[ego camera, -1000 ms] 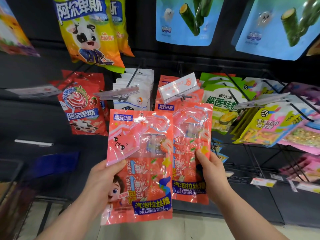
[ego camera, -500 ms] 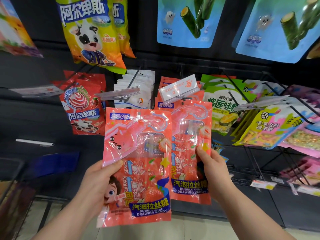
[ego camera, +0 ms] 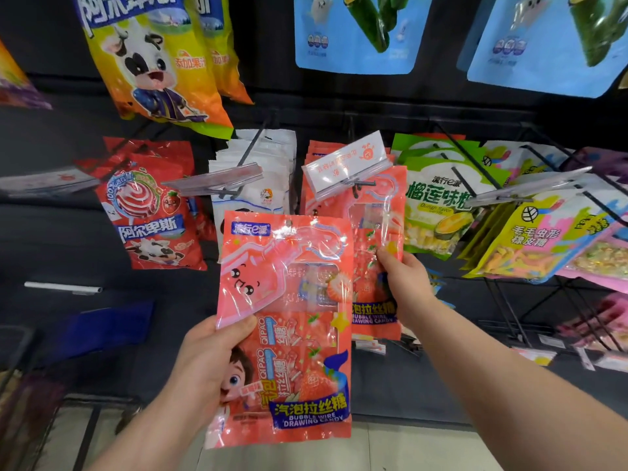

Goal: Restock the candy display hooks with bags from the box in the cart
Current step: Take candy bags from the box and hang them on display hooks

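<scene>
Holding one bag [ego camera: 285, 321] upright, the left hand [ego camera: 207, 365] pinches its lower left edge; hang hole on top, below and left of the hook [ego camera: 365, 184]. The right hand [ego camera: 404, 277], nearer the hook, pinches the hung bag [ego camera: 377, 239].

The scene is lit evenly and brightly from above. White glare is thrown off the glossy film of the pink candy bag [ego camera: 285, 321] at its upper half. Around that bag, the dark shelf backing [ego camera: 61, 239] is left dim. Far from it, toward the frame edges, packets are smeared by blur and lines are bowed by wide-angle distortion.
</scene>
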`<action>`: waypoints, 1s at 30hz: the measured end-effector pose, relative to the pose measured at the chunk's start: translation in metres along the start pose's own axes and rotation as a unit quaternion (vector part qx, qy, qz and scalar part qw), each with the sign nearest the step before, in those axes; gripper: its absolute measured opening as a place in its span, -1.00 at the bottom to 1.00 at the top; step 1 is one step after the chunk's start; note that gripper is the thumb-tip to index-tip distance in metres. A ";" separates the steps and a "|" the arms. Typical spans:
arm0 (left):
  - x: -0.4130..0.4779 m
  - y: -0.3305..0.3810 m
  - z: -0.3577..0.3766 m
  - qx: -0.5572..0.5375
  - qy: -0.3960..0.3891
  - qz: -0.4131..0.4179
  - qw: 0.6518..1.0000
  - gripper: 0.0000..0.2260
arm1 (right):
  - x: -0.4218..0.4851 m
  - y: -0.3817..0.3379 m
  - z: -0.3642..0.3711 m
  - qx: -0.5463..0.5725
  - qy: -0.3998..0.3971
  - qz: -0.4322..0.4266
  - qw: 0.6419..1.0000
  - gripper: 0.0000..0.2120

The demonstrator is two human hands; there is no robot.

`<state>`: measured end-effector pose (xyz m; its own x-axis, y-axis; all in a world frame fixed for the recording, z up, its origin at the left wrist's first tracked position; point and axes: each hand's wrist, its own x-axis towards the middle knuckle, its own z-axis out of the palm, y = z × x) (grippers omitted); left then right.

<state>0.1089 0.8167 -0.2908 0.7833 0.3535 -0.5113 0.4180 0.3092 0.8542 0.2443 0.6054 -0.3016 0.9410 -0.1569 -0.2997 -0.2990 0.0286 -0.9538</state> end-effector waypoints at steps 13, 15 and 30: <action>0.023 -0.008 0.012 0.020 -0.022 -0.008 1.000 -0.84 | 0.041 0.015 -0.006 -0.106 0.026 -0.023 0.994 -0.61; 0.025 -0.011 0.016 0.016 -0.031 -0.005 0.999 -0.86 | 0.018 0.016 -0.011 -0.116 0.028 -0.051 0.992 -0.59; 0.029 -0.005 0.065 0.017 -0.114 0.014 0.993 -0.90 | -0.079 0.051 -0.038 0.026 -0.047 -0.047 0.997 -0.86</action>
<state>0.1588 0.7682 -0.3040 0.8772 0.1523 -0.4553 0.4063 0.2698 0.8730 0.1489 0.5817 -0.3263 0.9760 -0.0689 -0.2067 -0.2021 0.0687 -0.9770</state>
